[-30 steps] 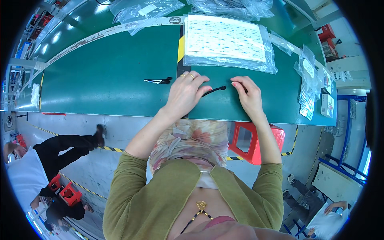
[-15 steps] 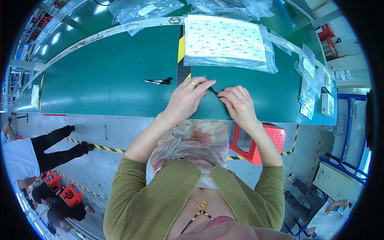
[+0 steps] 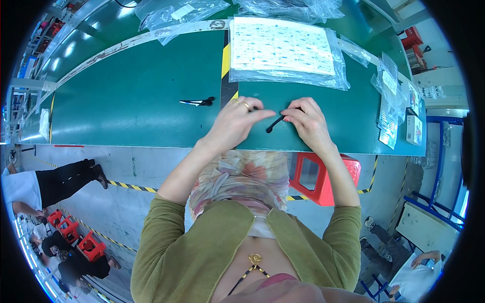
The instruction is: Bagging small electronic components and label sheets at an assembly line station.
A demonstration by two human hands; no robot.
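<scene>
In my right hand (image 3: 311, 123), thumb and fingers pinch a short black cord-like piece (image 3: 276, 122) with a thicker rounded end, which points down and to the left above the green table. Just left of it is my left hand (image 3: 234, 121), with a ring on one finger. Its thumb side reaches toward the piece without touching it, and a gap shows between the fingers, which are partly curled. Farther left on the table lies a small pair of black-handled scissors or snips (image 3: 204, 102).
Beyond my hands, a printed sheet in a clear plastic sleeve (image 3: 283, 48) lies on the table (image 3: 131, 101). Plastic bags (image 3: 184, 15) lie along the back. Small boxes (image 3: 414, 129) stand at the right end. A red stool (image 3: 323, 182) is below the table edge. Other people are on both sides.
My right hand has moved slightly up and right, and the black piece now hangs from it, pointing down-left. My left hand's fingers have come away from the piece.
</scene>
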